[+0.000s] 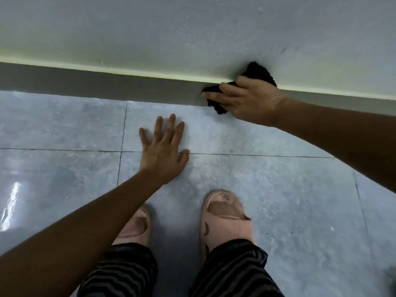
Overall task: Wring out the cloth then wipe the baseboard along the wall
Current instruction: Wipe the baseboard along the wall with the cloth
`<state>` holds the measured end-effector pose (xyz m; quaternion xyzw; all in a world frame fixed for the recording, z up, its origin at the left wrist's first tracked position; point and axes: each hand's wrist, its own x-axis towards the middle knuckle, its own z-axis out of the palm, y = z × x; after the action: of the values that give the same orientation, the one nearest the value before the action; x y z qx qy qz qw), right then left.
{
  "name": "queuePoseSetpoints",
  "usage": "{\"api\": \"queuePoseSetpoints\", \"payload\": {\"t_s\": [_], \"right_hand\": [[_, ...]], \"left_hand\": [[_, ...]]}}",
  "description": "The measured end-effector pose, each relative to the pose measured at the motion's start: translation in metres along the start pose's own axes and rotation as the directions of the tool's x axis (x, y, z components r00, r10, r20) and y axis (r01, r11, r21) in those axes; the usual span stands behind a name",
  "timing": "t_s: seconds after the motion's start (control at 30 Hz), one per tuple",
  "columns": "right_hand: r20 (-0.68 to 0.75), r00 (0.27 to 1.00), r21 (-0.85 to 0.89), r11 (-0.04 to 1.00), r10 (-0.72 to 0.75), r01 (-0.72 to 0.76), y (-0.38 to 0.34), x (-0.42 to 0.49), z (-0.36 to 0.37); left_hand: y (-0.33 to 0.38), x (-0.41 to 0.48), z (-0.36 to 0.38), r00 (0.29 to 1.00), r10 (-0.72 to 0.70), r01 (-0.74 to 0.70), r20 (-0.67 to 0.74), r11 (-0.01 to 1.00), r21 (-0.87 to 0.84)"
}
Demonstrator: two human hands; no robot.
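A grey baseboard point(107, 85) runs across the foot of a pale wall point(192, 35). My right hand point(248, 99) presses a black cloth point(258, 72) flat against the baseboard at the right of centre; cloth sticks out above the hand onto the wall and below the fingers near the floor. My left hand point(164, 146) lies flat on the floor tiles with fingers spread, holding nothing, a short way in front of the baseboard and to the left of the cloth.
Glossy grey floor tiles point(278, 200) with dark grout lines fill the lower view. My two feet in pink slippers point(225, 217) and striped trouser legs point(231, 269) stand behind my hands. A bright reflection shows on the tiles at the far left.
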<state>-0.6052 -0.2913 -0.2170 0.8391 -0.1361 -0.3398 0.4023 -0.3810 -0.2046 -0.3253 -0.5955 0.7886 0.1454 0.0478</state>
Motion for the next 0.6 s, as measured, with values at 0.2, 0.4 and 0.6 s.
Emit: {"api": "queuePoseSetpoints", "payload": {"t_s": [0.2, 0.4, 0.6], "right_hand": [[-0.090, 0.992, 0.075, 0.993, 0.093, -0.087, -0.011, 0.025, -0.012], [0.121, 0.988, 0.116, 0.987, 0.099, -0.113, -0.034, -0.016, 0.025], [0.000, 0.967, 0.094, 0.963, 0.254, -0.253, -0.015, -0.035, 0.032]], "left_hand": [[0.026, 0.009, 0.000, 0.995, 0.080, -0.078, 0.054, 0.997, -0.029], [0.033, 0.013, -0.001, 0.994, 0.046, -0.050, 0.104, 0.998, 0.032], [0.038, 0.012, -0.003, 0.994, 0.031, -0.037, 0.108, 0.998, 0.052]]}}
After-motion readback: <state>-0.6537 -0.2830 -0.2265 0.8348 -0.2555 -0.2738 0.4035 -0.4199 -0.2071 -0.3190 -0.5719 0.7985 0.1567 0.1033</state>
